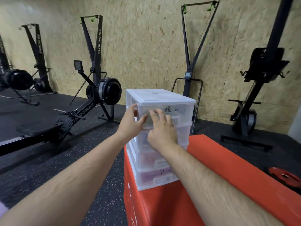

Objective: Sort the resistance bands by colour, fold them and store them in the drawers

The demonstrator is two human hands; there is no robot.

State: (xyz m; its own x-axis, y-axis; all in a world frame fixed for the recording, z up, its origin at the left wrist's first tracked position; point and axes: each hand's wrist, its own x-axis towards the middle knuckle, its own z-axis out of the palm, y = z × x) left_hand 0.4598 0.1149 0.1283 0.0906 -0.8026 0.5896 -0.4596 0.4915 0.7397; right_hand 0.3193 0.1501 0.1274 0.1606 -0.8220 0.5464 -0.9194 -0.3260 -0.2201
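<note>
A clear plastic drawer unit [162,97] with several stacked drawers stands on the near left corner of a red padded box [228,160]. Its top drawer [179,111] carries a handwritten label. Pinkish-purple bands [146,175] show faintly through the lower drawers. My left hand [130,123] touches the unit's front left corner at the top drawer, fingers straight. My right hand [162,129] presses flat against the drawer fronts, fingers spread over the top drawer's face. Neither hand holds a band.
Black ski and rowing machines [97,88] stand along the chipboard wall on the left, two more upright machines [254,98] at the right. A red weight plate [285,176] lies on the dark rubber floor beside the box.
</note>
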